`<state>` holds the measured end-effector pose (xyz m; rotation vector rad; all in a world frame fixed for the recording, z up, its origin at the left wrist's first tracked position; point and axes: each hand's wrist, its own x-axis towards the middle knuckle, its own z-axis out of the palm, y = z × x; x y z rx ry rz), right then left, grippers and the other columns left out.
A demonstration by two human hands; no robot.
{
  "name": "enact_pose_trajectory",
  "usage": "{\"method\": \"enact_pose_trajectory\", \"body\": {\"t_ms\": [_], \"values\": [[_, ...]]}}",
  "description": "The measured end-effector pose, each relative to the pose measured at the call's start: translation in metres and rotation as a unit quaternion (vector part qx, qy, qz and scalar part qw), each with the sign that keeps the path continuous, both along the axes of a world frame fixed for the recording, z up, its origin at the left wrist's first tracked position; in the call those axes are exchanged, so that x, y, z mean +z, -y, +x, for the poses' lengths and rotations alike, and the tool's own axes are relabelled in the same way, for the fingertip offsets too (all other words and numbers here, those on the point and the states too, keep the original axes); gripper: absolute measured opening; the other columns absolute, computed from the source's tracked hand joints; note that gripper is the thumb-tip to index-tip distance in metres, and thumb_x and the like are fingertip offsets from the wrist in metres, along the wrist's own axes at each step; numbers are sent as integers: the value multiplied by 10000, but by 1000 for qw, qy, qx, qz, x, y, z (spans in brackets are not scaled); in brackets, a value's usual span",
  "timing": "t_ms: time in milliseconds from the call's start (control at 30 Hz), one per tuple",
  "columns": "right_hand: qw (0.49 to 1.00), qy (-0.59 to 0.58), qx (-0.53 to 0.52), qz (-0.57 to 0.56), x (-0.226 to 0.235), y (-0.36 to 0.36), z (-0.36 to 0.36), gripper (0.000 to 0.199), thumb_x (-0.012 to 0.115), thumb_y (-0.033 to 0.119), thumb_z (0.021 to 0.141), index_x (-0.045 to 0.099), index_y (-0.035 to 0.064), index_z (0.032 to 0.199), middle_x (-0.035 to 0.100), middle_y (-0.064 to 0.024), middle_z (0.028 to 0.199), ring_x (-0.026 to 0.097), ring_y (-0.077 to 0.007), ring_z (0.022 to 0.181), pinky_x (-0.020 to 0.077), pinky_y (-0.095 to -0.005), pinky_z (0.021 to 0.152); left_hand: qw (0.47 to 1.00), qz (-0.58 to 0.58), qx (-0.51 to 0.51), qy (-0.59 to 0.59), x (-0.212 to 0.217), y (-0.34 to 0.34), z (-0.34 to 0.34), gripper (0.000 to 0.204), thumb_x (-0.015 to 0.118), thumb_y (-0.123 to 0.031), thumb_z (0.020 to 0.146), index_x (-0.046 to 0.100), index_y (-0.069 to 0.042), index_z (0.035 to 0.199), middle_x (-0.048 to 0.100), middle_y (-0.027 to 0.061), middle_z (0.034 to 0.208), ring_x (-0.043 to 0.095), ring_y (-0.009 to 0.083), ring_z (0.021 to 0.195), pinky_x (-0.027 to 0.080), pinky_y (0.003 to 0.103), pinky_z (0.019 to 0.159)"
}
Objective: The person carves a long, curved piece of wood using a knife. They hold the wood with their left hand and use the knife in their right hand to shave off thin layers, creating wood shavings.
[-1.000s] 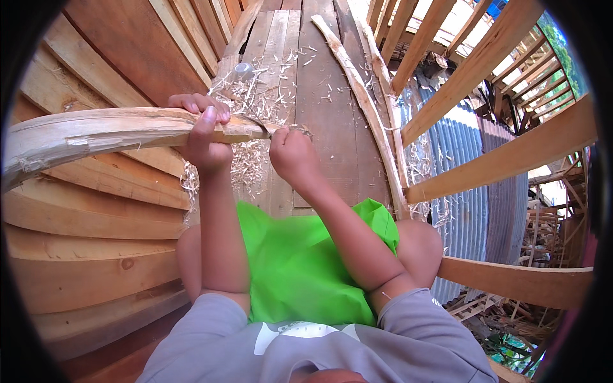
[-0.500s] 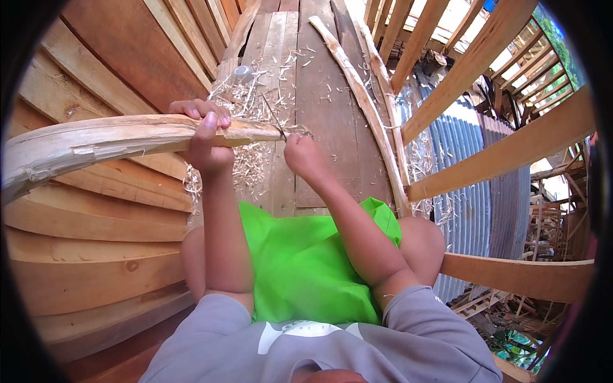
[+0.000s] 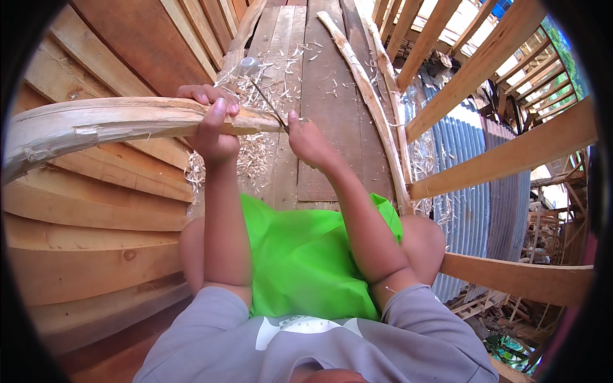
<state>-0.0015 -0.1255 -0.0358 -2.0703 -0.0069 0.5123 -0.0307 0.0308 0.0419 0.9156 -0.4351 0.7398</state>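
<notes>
A long, curved, peeled wooden pole runs in from the left rim, its narrow end lying over the floor in front of me. My left hand is closed round the pole short of that end, thumb on the near side and fingers over the far side. At the tip, my right hand is closed on a knife with a thin dark blade. The blade slants up and left from the fist, crossing the pole's tip. My fingers hide the knife's handle, and I cannot tell whether the edge is cutting.
Wood shavings litter the plank floor. A small clear cup stands among them. Stacked boards wall the left side. Another peeled pole lies to the right, beside a slatted railing and corrugated metal sheets.
Both hands and the pole sit slightly farther away and to the right. My right thumb is now raised, and the knife blade shows at a different slant. The view has shifted a little too.
</notes>
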Motion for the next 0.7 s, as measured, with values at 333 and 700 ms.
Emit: {"method": "enact_pose_trajectory", "body": {"t_ms": [333, 700], "values": [[996, -2, 91, 16, 18, 49, 9, 354, 509, 388, 988, 506, 59, 856, 479, 0, 618, 442, -98, 487, 359, -276, 432, 999, 32, 10, 4, 1, 1, -3, 234, 544, -38, 740, 390, -100, 905, 419, 37, 686, 441, 143, 616, 397, 295, 616], [974, -134, 167, 76, 10, 35, -6, 344, 424, 363, 1022, 346, 97, 818, 354, 29, 609, 374, -103, 496, 325, -297, 432, 1000, 18, 14, 18, 0, 0, 0, 253, 559, -2, 744, 380, -58, 914, 461, 55, 687, 493, 136, 595, 449, 272, 601]]}}
